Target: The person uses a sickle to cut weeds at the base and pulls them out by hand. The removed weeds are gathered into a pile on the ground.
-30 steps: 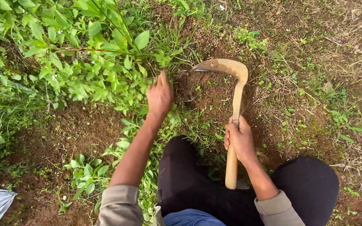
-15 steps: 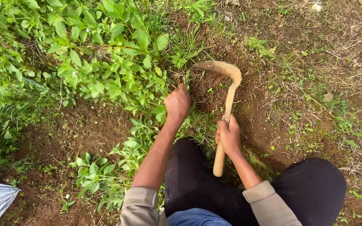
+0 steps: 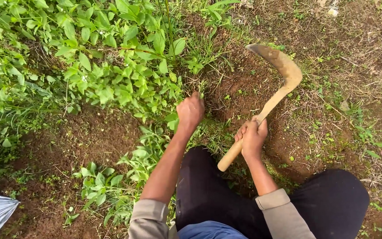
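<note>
You were squatting over the brown dirt (image 3: 102, 132), with a big patch of green weeds (image 3: 111, 66) up on your left. Your left arm reached straight out in front of you, and your left hand (image 3: 190, 112) was a tight fist around some weed stems at the edge of that green patch. Your right arm was bent, and your right hand (image 3: 253, 136) was wrapped firmly around the wooden handle of a sickle (image 3: 270, 95). The handle slanted up to the right from your fist, and the curved blade hooked back toward the left, up off the dirt and well apart from your left hand.
</note>
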